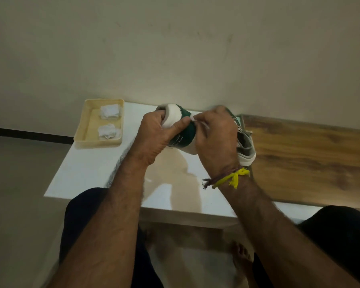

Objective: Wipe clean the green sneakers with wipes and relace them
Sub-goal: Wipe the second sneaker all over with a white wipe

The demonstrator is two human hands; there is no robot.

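- A green sneaker (182, 129) is held up above the white table (87, 169), heel end toward the camera; its long axis runs away from the person, toe end not in view.
- The left hand (154, 136) is wrapped round the heel from the left, thumb pressed across the white heel tab, fingers curled over the collar – a firm steadying grip.
- The right hand (214, 140) is closed at the shoe's right side, fingertips pinching a small white piece, prob. a wipe (193, 118), against the green upper just beside the left thumb. Edges are blurred, so wipe vs. lace can't be told for sure.
- Key relation: the wiped spot lies between both hands, at the heel's upper right; the right hand is nearer to it. Remaining surface is judged to lie fwd along the shoe's axis, away from the left grip.
- The second sneaker (244, 146) is lying on the table behind the right hand, partly hidden, at the edge of a wooden board (310, 154).
- Two crumpled wipes (109, 121) are seen in a beige tray (79, 132) at the table's far left, well apart from the shoes.
- Stage judged: wiping underway; relacing not yet begun.
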